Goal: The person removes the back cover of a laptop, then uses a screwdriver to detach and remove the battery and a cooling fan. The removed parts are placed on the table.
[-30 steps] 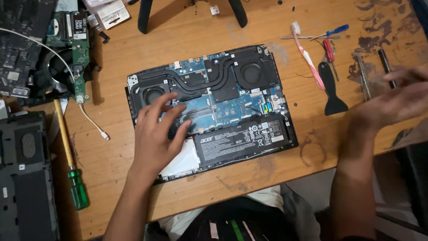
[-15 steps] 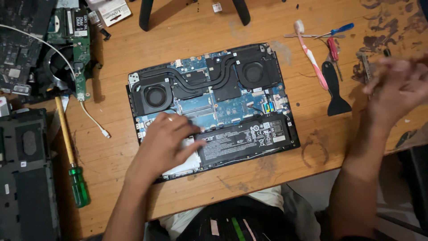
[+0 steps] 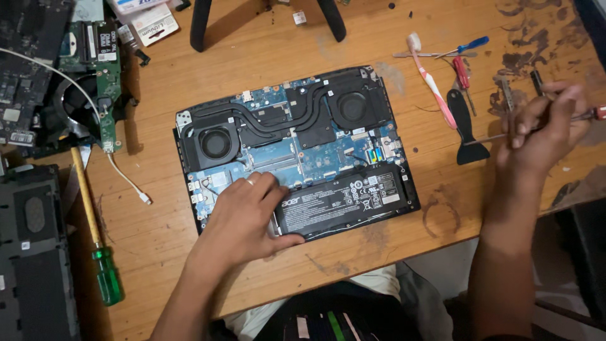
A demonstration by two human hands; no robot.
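- Head view: left hand (image 3: 243, 218) pressed flat on the opened laptop (image 3: 293, 148), fingers together at its 7 o'clock corner, thumb beside the black battery (image 3: 341, 202); slid down from the fan area
- right hand (image 3: 543, 129) now pinching a thin screwdriver (image 3: 499, 137), was blurred in motion before, tool looks picked up
- black pry tool (image 3: 467, 126) and toothbrush (image 3: 432, 85) at laptop's 2 o'clock
- green screwdriver (image 3: 95, 233) at 9 o'clock

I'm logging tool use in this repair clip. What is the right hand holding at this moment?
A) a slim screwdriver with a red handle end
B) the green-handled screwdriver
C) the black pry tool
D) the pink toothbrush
A: the right hand grips a thin screwdriver, its shaft passing between the fingers; the green-handled screwdriver, toothbrush and black pry tool all lie untouched on the table.
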